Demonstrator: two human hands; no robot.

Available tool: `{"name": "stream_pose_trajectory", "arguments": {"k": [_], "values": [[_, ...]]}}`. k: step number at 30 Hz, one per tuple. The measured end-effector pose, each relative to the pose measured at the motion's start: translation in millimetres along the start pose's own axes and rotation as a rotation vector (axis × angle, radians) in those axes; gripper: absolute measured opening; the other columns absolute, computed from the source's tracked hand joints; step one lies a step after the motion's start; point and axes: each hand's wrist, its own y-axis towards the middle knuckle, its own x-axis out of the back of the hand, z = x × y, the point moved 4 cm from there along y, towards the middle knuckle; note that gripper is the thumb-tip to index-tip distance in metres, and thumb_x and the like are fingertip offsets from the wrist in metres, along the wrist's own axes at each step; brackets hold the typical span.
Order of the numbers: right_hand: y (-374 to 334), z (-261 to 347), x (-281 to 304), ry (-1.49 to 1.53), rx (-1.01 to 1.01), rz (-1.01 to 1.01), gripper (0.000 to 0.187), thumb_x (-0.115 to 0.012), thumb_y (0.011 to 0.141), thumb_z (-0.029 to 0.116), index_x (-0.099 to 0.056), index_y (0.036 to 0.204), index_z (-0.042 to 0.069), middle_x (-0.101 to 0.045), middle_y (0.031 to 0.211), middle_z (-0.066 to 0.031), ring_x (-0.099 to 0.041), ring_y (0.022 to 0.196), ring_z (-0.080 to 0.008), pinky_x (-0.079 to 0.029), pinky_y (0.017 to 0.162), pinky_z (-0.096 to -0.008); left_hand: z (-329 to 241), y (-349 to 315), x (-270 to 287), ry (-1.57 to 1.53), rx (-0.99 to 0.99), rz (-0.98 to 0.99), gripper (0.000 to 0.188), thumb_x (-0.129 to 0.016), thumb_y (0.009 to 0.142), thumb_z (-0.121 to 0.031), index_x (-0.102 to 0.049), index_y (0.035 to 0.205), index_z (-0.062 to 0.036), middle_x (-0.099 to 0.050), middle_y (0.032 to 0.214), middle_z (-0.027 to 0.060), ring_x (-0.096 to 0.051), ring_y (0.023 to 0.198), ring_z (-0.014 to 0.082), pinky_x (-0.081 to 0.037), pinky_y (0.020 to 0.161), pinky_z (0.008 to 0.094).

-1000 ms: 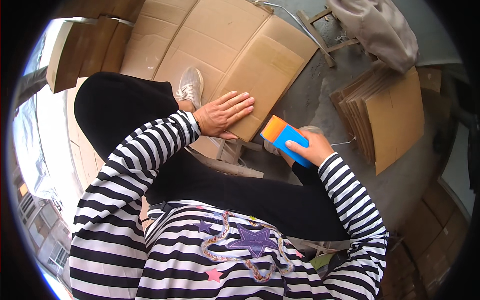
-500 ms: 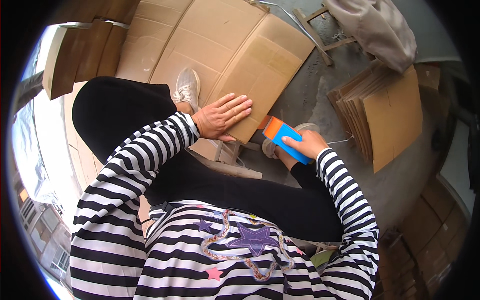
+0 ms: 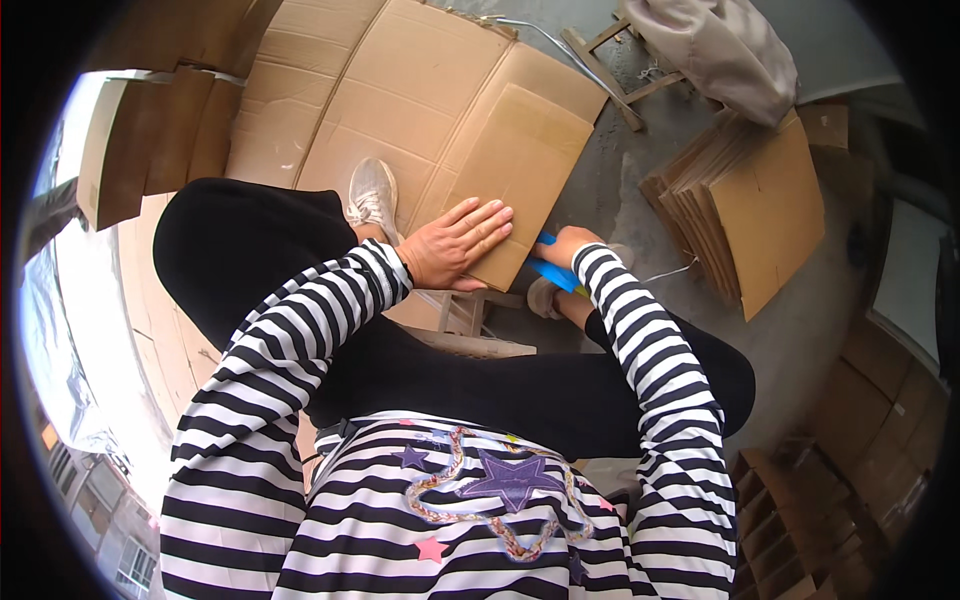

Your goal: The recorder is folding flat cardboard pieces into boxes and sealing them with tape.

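My left hand (image 3: 455, 245) lies on the near end of a folded brown cardboard piece (image 3: 530, 150), fingers stretched flat across its top. Close to the cardboard's right edge, my right hand (image 3: 572, 246) is closed around a blue hand tool (image 3: 555, 274). Earlier the tool showed an orange end; now my hand and the cardboard hide that end, and its exact kind is unclear. Under my left hand, the cardboard's near corner sits above a low wooden stool (image 3: 460, 340) between my legs.
Large flattened cardboard (image 3: 400, 90) covers the floor ahead. A leaning stack of cardboard sheets (image 3: 765, 215) stands at the right. Beyond it are a cloth-covered object (image 3: 715, 50) and a wooden frame (image 3: 610, 60). My shoe (image 3: 374, 195) rests on the cardboard at left.
My right hand has moved up and left with the blue tool, turning it against the cardboard's right edge. My left hand stays flat on the cardboard. The whole view has shifted slightly.
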Motion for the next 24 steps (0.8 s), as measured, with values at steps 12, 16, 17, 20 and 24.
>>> {"name": "stream_pose_trajectory", "arguments": {"k": [12, 16, 17, 20, 24], "values": [[33.7, 20.4, -25.4, 1.308, -0.306, -1.28, 0.057, -0.062, 0.082, 0.047, -0.048, 0.097, -0.006, -0.058, 0.093, -0.0263, -0.057, 0.089, -0.041, -0.044, 0.078, -0.0456, 38.7, 4.4, -5.2, -0.666, 0.945, -0.453, 0.081, -0.071, 0.078, -0.042, -0.035, 0.134, 0.0046, -0.042, 0.134, 0.0253, -0.043, 0.124, 0.0336, -0.036, 0.102, 0.0379], [52.8, 30.8, -32.5, 1.424, -0.279, -1.212, 0.058, -0.061, 0.083, 0.049, -0.046, 0.099, -0.004, -0.056, 0.093, -0.0249, -0.056, 0.087, -0.0402, -0.043, 0.076, -0.0455, 49.5, -2.2, -11.8, -1.088, 0.974, -0.46, 0.077, -0.077, 0.074, -0.036, -0.041, 0.13, 0.0038, -0.057, 0.12, 0.0197, -0.056, 0.11, 0.0258, -0.045, 0.091, 0.0345], [57.3, 32.5, -33.5, 1.415, -0.213, -1.217, 0.058, -0.061, 0.083, 0.05, -0.045, 0.101, -0.003, -0.056, 0.093, -0.0248, -0.056, 0.087, -0.0404, -0.043, 0.075, -0.0456, 49.8, -4.1, -14.0, -1.16, 0.963, -0.468, 0.077, -0.076, 0.075, -0.037, -0.042, 0.129, 0.0042, -0.057, 0.119, 0.0192, -0.057, 0.11, 0.0254, -0.046, 0.091, 0.0343], [79.1, 23.3, -42.1, 1.379, -0.18, -1.173, 0.06, -0.061, 0.083, 0.052, -0.044, 0.102, -0.002, -0.053, 0.1, -0.0265, -0.056, 0.089, -0.0413, -0.044, 0.076, -0.0471, 47.0, -2.0, -20.7, -1.232, 1.03, -0.448, 0.078, -0.075, 0.076, -0.039, -0.04, 0.13, 0.005, -0.057, 0.119, 0.0196, -0.057, 0.11, 0.0251, -0.045, 0.091, 0.0334], [103.9, 8.0, -2.5, 1.146, 0.134, -1.378, 0.06, -0.061, 0.083, 0.052, -0.044, 0.102, -0.002, -0.055, 0.098, -0.0268, -0.057, 0.088, -0.0419, -0.045, 0.075, -0.0475, 5.1, 2.7, -37.9, -1.176, 1.201, -0.769, 0.076, -0.068, 0.083, -0.037, -0.032, 0.134, 0.0055, -0.052, 0.123, 0.0217, -0.052, 0.114, 0.026, -0.041, 0.096, 0.0323]]}}
